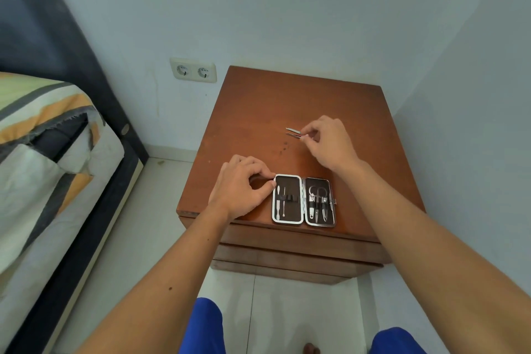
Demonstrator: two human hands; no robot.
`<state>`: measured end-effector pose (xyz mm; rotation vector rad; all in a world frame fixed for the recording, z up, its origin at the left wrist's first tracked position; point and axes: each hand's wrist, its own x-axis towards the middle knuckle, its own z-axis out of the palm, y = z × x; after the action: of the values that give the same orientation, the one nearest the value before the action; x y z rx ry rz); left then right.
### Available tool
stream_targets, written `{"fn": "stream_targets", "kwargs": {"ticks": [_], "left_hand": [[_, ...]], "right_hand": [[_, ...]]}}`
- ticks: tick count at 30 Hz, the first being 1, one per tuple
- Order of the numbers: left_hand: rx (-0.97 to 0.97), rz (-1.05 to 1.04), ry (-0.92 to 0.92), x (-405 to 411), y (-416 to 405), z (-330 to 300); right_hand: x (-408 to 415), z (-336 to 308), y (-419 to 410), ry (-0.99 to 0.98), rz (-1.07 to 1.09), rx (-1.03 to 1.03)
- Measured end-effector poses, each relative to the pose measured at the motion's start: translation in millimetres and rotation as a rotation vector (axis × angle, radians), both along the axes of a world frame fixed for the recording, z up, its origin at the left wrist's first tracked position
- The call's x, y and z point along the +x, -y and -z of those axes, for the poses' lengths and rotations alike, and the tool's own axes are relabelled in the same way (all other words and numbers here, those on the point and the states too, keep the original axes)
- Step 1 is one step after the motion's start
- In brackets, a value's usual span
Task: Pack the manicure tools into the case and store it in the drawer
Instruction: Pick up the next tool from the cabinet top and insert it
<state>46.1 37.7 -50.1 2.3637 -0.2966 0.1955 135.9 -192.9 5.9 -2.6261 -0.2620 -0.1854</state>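
An open manicure case [304, 200] with a silver rim lies flat near the front edge of a brown wooden nightstand [258, 112]. Its left half holds two thin metal tools; its right half holds scissors, clippers and other tools. My left hand [242, 185] pinches the case's upper left corner. Farther back, my right hand [326, 142] grips one end of silver tweezers [293, 133], whose tips point left, just above the wood.
Closed drawer fronts [296, 250] show below the nightstand's top. A bed with a striped cover [48, 152] and dark headboard stands at the left. A double wall socket [193, 70] sits behind. White tiled floor lies below; my blue-clad knees are at the bottom.
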Motion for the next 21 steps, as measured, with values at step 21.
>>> {"fn": "stream_targets", "kwargs": {"ticks": [21], "left_hand": [[0.015,0.002,0.008,0,-2,-1]], "right_hand": [[-50,-19,0,-0.185,-0.2,0.5]]}}
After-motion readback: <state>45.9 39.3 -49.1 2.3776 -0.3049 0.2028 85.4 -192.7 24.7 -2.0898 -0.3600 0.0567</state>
